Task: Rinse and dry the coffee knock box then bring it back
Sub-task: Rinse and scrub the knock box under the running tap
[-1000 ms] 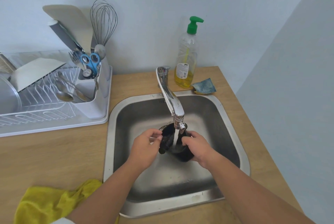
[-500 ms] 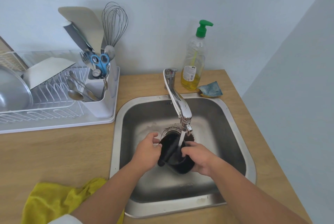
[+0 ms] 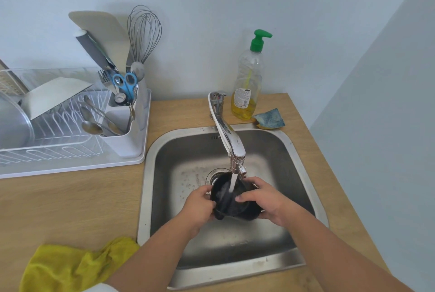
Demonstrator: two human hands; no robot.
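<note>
Left hand (image 3: 200, 207) and right hand (image 3: 266, 200) both grip the knock box (image 3: 231, 200), now turned mouth-up directly under the tap (image 3: 227, 134), so water lands inside: rinse underway, drying pending.

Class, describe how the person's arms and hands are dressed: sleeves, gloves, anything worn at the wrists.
The left hand and right hand wear no gloves. Both forearms are uncovered, and no watch or bracelet shows. What looks like a white sleeve edge shows on the left arm at the frame's bottom.

Bare left hand (image 3: 200, 204), bare right hand (image 3: 264, 200), white sleeve edge (image 3: 98, 288) on left arm
</note>
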